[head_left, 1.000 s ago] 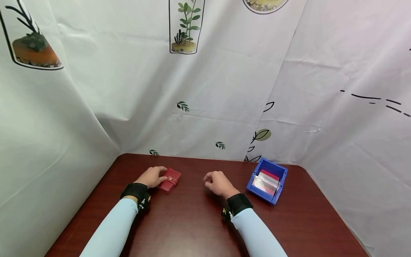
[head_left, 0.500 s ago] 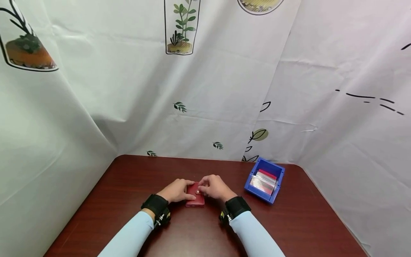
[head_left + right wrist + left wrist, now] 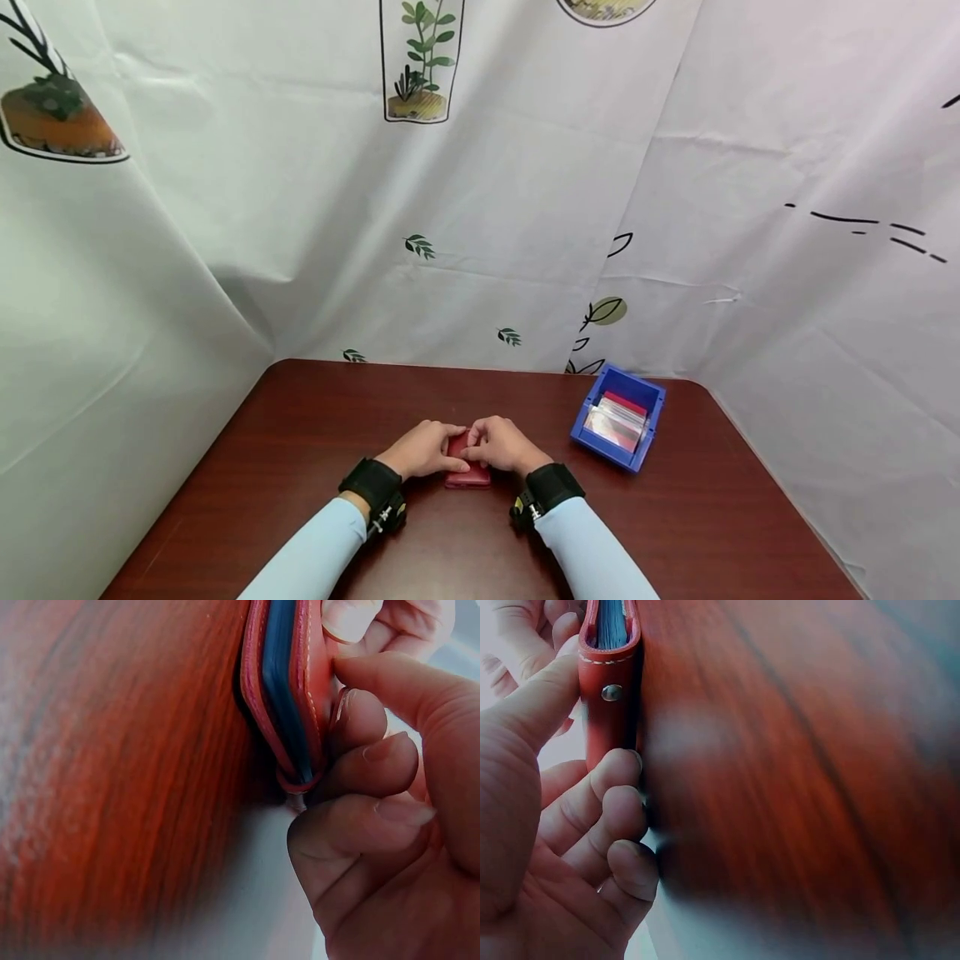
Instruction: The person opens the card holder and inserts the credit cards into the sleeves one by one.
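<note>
A small red leather card wallet [image 3: 468, 480] with pale stitching lies on the table between both hands. In the left wrist view a metal stud shows on the wallet's rounded spine [image 3: 609, 697], with dark blue sleeves inside. My left hand [image 3: 420, 450] grips its left side, thumb on top and fingers along the spine. From the right, my right hand [image 3: 506, 446] pinches the strap [image 3: 343, 709] of the wallet between thumb and curled fingers. The blue inner sleeves [image 3: 279, 675] show edge-on between the covers in the right wrist view. The strap's snap is hidden under the right fingers.
A blue plastic box [image 3: 637, 462] stands at the back right of the brown wooden table [image 3: 300, 417], holding several cards in clear and red covers. White patterned cloth [image 3: 465, 183] hangs behind the table and along its sides.
The wallet has come from the left to the middle, turned upright to me, with the left hand. The right hand has moved in and taken hold of its strap.
</note>
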Tool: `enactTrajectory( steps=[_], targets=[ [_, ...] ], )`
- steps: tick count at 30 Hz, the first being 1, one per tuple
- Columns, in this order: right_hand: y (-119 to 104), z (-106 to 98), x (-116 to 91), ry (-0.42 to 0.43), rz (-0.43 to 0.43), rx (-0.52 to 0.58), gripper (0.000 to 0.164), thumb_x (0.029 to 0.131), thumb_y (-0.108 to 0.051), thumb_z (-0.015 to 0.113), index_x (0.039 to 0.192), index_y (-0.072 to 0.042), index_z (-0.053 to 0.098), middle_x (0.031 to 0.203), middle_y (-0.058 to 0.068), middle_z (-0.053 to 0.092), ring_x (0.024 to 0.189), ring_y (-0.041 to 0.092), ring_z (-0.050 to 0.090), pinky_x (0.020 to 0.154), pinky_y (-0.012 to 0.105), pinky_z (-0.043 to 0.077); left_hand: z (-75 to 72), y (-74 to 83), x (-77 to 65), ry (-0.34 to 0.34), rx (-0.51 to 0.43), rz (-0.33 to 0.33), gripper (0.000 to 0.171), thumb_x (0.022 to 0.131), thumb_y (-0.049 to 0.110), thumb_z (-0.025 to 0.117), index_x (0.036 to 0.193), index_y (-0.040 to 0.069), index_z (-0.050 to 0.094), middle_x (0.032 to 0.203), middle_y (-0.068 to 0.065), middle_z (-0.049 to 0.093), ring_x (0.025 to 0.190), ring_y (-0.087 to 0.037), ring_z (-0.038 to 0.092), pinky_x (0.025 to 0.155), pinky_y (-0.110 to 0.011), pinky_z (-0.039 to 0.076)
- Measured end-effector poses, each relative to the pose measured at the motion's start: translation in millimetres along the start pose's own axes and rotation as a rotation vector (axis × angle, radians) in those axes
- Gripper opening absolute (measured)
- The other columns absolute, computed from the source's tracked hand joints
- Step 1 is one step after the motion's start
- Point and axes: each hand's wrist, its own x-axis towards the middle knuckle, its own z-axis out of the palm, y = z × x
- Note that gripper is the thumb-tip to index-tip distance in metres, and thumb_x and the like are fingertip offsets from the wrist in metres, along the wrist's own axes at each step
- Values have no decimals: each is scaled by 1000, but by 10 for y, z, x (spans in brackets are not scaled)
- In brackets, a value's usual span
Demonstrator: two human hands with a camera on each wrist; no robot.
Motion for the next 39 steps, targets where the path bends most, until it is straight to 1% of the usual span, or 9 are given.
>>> enactTrajectory(
  steps=[4, 13, 17, 22, 26, 29, 32, 35, 39],
  targets=[
    [-18, -4, -5, -16, 16, 2, 15, 88, -17, 73, 76, -15, 64, 55, -7, 55, 51, 7, 51, 50, 23, 39, 9, 2, 0, -1, -2, -5, 68, 86, 40, 83, 140, 6, 62, 64, 6, 50, 53, -4, 40, 49, -21, 31],
    [-27, -3, 29, -13, -18, 48, 3, 88, -8, 65, 86, -10, 63, 61, -6, 56, 55, 8, 53, 52, 22, 43, -35, -13, 23, -4, 28, -7, 70, 86, 40, 82, 140, 2, 61, 73, -1, 63, 56, -6, 40, 53, -21, 35],
    [56, -8, 2, -48, -33, 195, 9, 92, -4, 59, 100, -3, 65, 64, -3, 57, 53, 9, 50, 51, 22, 41, -31, -8, 22, -18, 35, -11, 70, 87, 40, 81, 141, 0, 60, 65, 5, 53, 54, -6, 38, 53, -22, 34],
    [214, -104, -110, -25, 57, 387, 19, 98, -7, 56, 109, -1, 70, 66, 1, 59, 53, 12, 48, 51, 24, 42, -19, 22, 30, -38, 24, -38, 71, 87, 41, 81, 141, 1, 59, 67, 3, 57, 57, -7, 43, 57, -22, 38],
    [248, -252, -184, 1, 117, 273, 16, 97, -14, 61, 97, -5, 75, 63, 1, 61, 52, 13, 52, 51, 26, 46, -86, 71, 29, -54, 58, -65, 67, 86, 41, 82, 139, 4, 62, 94, -3, 69, 75, -10, 55, 72, -28, 49],
    [236, -334, -220, 11, 154, 113, 10, 92, -16, 70, 86, -9, 75, 61, 0, 62, 53, 14, 56, 53, 28, 49, -158, 164, 20, -42, 121, -55, 62, 83, 42, 84, 131, 8, 66, 111, -5, 64, 94, -17, 53, 83, -36, 50],
    [254, -350, -249, 24, 202, 19, 8, 86, -13, 77, 78, -12, 74, 62, 0, 63, 56, 15, 58, 56, 29, 49, -146, 265, 51, -25, 159, -23, 71, 78, 51, 86, 132, 12, 65, 118, -7, 57, 107, -24, 50, 91, -43, 48],
    [291, -338, -277, 43, 249, 4, 11, 83, -10, 80, 74, -11, 74, 64, -1, 65, 58, 14, 58, 56, 28, 49, -42, 315, 118, -48, 170, 28, 92, 71, 59, 88, 144, 15, 54, 138, -10, 54, 126, -31, 47, 105, -52, 43],
    [331, -342, -298, 43, 309, 20, 13, 84, -12, 81, 73, -11, 75, 63, -3, 64, 56, 13, 56, 54, 26, 46, 77, 312, 186, -106, 212, 71, 101, 68, 61, 88, 152, 21, 46, 141, -6, 53, 126, -27, 48, 106, -51, 40]
  ],
)
